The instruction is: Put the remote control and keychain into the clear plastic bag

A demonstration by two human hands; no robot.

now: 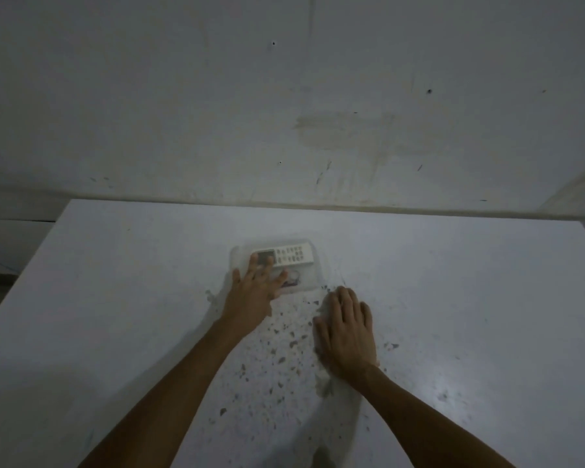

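Observation:
A white remote control (pixel 289 255) lies crosswise inside a clear plastic bag (pixel 313 280) on the white table (pixel 132 298). A small keychain (pixel 293 279) with a ring shows through the bag just below the remote. My left hand (pixel 255 290) rests flat on the bag's left part, fingers spread over the remote's display end. My right hand (pixel 347 327) lies palm down on the table, right of and nearer than the bag, with crumpled clear plastic showing along its left edge.
The tabletop is speckled with dark chipped spots (pixel 284 336) between my forearms. A stained pale wall (pixel 318 113) rises just behind the table's far edge. The table's left edge (pixel 31 265) runs diagonally, with floor beyond it.

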